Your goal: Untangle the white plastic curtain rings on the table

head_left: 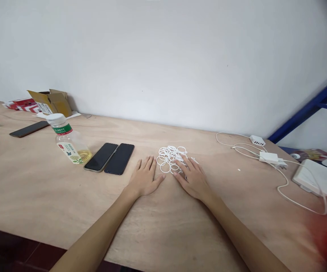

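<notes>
A loose pile of white plastic rings lies on the wooden table. My left hand rests flat on the tabletop just left of the pile, fingers spread and nothing in it. On the pile's right side lies my right hand, palm down with its fingers apart. Its fingertips reach over some of the rings and hide part of them. Whether they press on the rings I cannot tell. Two dark phones, a left one and a right one, lie side by side beyond my left hand.
A clear bottle with a white cap stands left of the phones. Further left are another phone and an open cardboard box. White cables and an adapter spread at the right, near a white box. A wall closes the back.
</notes>
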Tool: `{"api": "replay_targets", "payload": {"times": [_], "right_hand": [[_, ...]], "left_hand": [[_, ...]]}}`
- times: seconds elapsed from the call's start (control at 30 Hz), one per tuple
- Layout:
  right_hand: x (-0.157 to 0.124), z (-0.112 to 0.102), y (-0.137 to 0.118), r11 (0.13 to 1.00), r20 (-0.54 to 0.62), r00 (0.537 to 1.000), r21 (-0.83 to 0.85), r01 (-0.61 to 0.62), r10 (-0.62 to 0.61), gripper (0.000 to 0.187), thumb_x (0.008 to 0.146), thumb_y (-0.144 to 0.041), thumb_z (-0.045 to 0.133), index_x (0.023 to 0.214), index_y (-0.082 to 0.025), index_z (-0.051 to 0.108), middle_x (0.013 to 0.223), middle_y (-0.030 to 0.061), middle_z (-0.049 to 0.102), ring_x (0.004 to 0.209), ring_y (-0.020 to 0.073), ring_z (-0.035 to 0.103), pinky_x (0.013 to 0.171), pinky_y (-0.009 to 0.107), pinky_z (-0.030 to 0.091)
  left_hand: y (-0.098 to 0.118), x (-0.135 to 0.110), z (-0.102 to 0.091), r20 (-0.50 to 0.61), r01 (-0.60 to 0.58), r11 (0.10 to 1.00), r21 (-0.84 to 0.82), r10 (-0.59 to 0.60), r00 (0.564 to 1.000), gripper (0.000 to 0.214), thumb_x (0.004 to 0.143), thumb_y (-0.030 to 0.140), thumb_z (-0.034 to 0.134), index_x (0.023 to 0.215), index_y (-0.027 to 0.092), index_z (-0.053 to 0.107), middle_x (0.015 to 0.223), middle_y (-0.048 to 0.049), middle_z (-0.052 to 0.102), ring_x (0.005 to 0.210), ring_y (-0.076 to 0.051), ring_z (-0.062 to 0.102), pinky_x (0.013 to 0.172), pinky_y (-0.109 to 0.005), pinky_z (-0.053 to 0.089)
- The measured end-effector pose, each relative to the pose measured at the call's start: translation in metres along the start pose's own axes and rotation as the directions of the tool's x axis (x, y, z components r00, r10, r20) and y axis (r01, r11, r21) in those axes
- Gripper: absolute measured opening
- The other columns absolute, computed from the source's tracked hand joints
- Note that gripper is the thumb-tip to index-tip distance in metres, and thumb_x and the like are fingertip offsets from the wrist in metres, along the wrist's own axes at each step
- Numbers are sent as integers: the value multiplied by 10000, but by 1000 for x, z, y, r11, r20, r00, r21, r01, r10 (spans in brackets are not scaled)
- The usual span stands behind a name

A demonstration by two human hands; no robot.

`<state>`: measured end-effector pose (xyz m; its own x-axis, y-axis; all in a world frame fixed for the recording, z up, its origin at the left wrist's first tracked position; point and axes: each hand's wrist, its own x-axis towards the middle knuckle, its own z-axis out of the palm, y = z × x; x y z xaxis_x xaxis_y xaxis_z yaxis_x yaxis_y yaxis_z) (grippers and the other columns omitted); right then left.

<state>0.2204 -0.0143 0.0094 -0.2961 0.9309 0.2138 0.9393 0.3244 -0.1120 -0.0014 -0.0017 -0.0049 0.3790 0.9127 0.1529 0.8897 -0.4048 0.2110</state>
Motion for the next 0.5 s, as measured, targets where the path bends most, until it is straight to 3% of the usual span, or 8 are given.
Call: {"api": "replay_targets", "payload": {"times": [0.17, 0.27, 0.4, 0.5], "right_hand": [[27, 10, 3, 998, -25, 998, -16, -64, 63, 509, 916, -504, 359, 1398, -345, 394, 1527, -16, 285, 1358, 294, 299, 1087, 467, 264], [30, 7, 5, 997, -97, 993, -22, -76, 73, 519, 914, -498, 363, 1403, -327, 386, 1527, 8, 285, 1367, 297, 281, 1093, 479, 239], [6, -4, 20, 988, -164, 975, -18, -152, 147, 537, 926, -501, 317, 1404, -269, 391, 1511, 47, 319, 1380, 261, 269, 1101, 450, 247], [-26, -10, 36, 971, -58, 970, -29, -237, 235, 567, 927, -517, 272, 1394, -227, 411, 1490, 61, 360, 1373, 260, 293, 1097, 455, 279]], "left_hand": [[0, 0, 1, -11, 2, 1000, -2, -2, 1000, 760, 889, 630, 221, 1444, 117, 299, 1512, -151, 286, 1417, -286, 201, 1138, -491, 118], [0, 0, 1, -12, 0, 1000, -4, 0, 1000, 762, 889, 634, 214, 1443, 118, 301, 1511, -153, 288, 1416, -283, 205, 1137, -492, 121], [0, 1, 0, -12, 11, 1000, -22, -12, 1000, 707, 905, 606, 211, 1441, 157, 311, 1515, -138, 287, 1418, -273, 204, 1135, -495, 124], [1, 2, -1, -19, 33, 999, -41, -34, 999, 663, 909, 592, 229, 1430, 197, 336, 1510, -121, 307, 1411, -264, 228, 1131, -493, 140]]}}
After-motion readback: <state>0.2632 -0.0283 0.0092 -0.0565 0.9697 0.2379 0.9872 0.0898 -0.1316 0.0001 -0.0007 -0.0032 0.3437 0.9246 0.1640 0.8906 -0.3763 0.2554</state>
